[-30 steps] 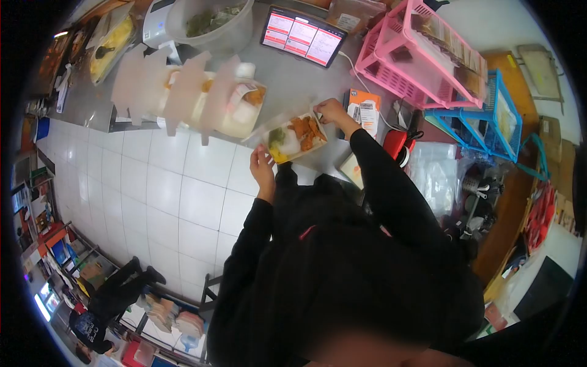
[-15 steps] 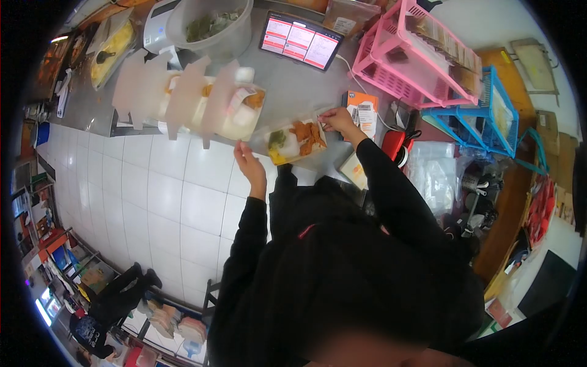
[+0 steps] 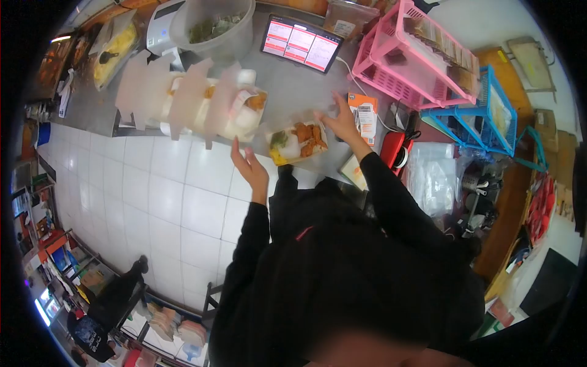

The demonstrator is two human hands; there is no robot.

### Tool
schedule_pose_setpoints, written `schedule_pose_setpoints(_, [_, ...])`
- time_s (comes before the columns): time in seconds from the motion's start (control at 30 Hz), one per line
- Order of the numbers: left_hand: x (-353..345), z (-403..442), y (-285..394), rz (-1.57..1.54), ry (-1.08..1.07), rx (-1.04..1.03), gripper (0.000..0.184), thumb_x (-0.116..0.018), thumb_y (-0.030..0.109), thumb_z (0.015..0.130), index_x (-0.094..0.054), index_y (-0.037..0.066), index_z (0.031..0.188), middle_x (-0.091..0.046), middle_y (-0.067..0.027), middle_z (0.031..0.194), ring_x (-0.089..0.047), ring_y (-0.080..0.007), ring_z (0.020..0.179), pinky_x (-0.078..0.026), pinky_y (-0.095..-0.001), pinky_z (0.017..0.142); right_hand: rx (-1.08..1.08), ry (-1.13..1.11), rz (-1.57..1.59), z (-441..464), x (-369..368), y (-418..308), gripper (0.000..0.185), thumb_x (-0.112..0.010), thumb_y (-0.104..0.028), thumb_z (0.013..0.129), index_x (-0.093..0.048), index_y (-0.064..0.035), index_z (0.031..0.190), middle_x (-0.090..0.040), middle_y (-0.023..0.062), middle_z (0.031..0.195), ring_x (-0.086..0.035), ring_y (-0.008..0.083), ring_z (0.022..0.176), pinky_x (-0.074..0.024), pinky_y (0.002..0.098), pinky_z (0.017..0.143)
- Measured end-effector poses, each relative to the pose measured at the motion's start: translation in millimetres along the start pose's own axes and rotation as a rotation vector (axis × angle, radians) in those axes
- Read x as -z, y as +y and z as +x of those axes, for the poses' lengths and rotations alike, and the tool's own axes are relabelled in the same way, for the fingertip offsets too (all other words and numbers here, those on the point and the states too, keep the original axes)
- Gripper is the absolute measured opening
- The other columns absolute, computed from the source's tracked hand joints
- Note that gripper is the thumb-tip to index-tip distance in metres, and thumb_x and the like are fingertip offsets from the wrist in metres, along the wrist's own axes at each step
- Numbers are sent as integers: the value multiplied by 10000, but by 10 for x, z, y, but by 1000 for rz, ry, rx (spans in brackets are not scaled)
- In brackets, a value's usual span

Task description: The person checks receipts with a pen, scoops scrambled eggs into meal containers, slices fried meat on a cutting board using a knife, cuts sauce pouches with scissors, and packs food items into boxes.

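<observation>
A takeaway meal box [image 3: 310, 160] stands near the counter's front edge. In it lie pieces of fried chicken [image 3: 307, 136], a white block that looks like rice [image 3: 291, 147], and something green and yellow. My right hand [image 3: 343, 125] is open at the box's right back corner, thumb and forefinger spread; whether the thumb touches the rim I cannot tell. Left of the box, my left hand [image 3: 252, 170] is open and holds nothing, its fingertips just below a row of more meal boxes [image 3: 244, 131] with raised pale lids [image 3: 189, 101].
Behind the box stands a lit tablet [image 3: 301, 43]. A large clear tub [image 3: 214, 46] holds green packets. On the right are an orange-and-white carton [image 3: 364, 119], a pink rack [image 3: 391, 76] and a blue rack [image 3: 489, 119]. Another person [image 3: 101, 330] is at the lower left.
My right hand has let go of the box's right edge and spread its fingers, moving slightly back. My left hand has shifted a little. The other person's legs have moved.
</observation>
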State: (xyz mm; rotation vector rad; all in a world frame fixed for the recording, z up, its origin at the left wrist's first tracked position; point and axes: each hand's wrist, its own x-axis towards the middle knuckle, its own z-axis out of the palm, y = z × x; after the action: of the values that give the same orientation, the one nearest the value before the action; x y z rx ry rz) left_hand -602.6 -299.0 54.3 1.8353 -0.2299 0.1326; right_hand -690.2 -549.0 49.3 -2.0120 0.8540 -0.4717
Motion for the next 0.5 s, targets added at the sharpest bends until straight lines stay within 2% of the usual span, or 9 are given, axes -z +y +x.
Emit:
schedule_pose_setpoints(0.03, [16, 97, 23, -73, -137, 44, 456, -368, 351, 1012, -515, -14, 1244, -531, -174, 1238, -511, -275, 1161, -319, -350, 1041, 207, 53, 1, -8, 70, -207, 647, -765, -364, 739, -546, -43, 1256, -667, 148, 1035, -619, 287, 967, -460, 368, 912])
schedule_pose_setpoints(0.1, [95, 328, -16, -216, -414, 127, 456, -358, 334, 1015, -611, -28, 1132, -621, -159, 1117, -532, -272, 1136, -317, -345, 1034, -138, -495, 7, 221, 162, -246, 718, -727, -392, 763, -458, -34, 1325, -575, 171, 1210, -571, 317, 1080, -412, 376, 980])
schedule_pose_setpoints(0.13, [82, 370, 166, -152, -414, 243, 484, -395, 363, 995, -662, -40, 1002, -674, -169, 924, -583, -276, 1060, -380, -332, 965, -217, -594, -57, 230, 134, -227, 731, -716, -393, 772, -435, -32, 1343, -545, 179, 1260, -553, 319, 1116, -394, 374, 1001])
schedule_pose_setpoints(0.17, [87, 333, 140, 10, -456, 295, 470, -422, 368, 981, -652, -40, 1021, -670, -180, 913, -593, -285, 1032, -401, -338, 935, -289, -698, -128, 240, 107, -215, 744, -705, -393, 781, -412, -30, 1361, -516, 188, 1310, -536, 320, 1153, -376, 371, 1022])
schedule_pose_setpoints(0.23, [95, 179, -3, 329, -531, 394, 458, -477, 376, 955, -633, -41, 1059, -662, -202, 891, -612, -303, 977, -442, -349, 875, -255, -560, -411, -58, -153, 1, 726, -698, -367, 793, -406, -31, 1366, -489, 197, 1335, -515, 294, 1187, -352, 354, 1038])
schedule_pose_setpoints(0.27, [76, 49, -18, 279, -482, 333, 439, -556, 367, 910, -618, -20, 1110, -644, -220, 929, -625, -317, 902, -473, -380, 778, -226, -422, -404, -239, -309, 212, 709, -691, -331, 802, -396, -33, 1374, -497, 197, 1324, -512, 292, 1194, -352, 353, 1040])
schedule_pose_setpoints(0.33, [-27, -152, -106, 254, -538, 349, 416, -584, 339, 893, -618, 1, 1133, -643, -205, 952, -613, -310, 912, -459, -382, 796, -171, -158, -386, -630, -580, 593, 680, -677, -258, 821, -377, -39, 1390, -515, 197, 1302, -504, 288, 1207, -351, 350, 1044])
schedule_pose_setpoints(0.47, [-299, -496, -896, 227, -385, 91, 406, -628, 300, 855, -624, 19, 1147, -642, -168, 990, -581, -286, 949, -430, -364, 851, -228, -203, 187, -852, -545, 547, 702, -693, -184, 807, -355, -12, 1397, -568, 164, 1239, -532, 237, 1167, -400, 338, 996])
schedule_pose_setpoints(0.5, [-287, -422, -883, 230, -505, 149, 420, -640, 280, 836, -614, 15, 1161, -625, -169, 978, -558, -295, 971, -433, -374, 848, -230, -264, 256, -799, -484, 597, 679, -693, -173, 810, -373, -2, 1384, -573, 152, 1233, -536, 221, 1157, -412, 334, 983])
